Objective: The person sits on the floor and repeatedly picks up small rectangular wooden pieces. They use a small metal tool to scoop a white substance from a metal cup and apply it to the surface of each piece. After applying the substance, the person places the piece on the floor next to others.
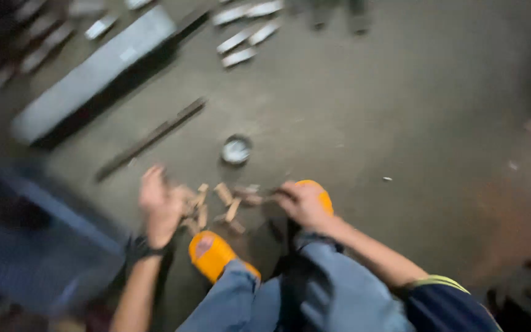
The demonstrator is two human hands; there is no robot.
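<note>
The picture is motion-blurred. Several small tan wooden blocks [224,208] lie scattered on the concrete floor between my feet. My left hand [160,203] reaches down at the left side of the pile, fingers spread over the blocks. At the pile's right side my right hand [302,201] has its fingers curled near a block; whether it grips one is too blurred to tell. Orange slippers [211,253] are on my feet, and I wear blue jeans [314,289]. A dark band sits on my left wrist.
A small round tin [236,149] stands just beyond the blocks. A long dark strip [152,139] lies diagonally at the upper left, beside a long grey beam [96,71]. Several pale metal pieces [247,31] lie at the top. A blue object [38,240] fills the left.
</note>
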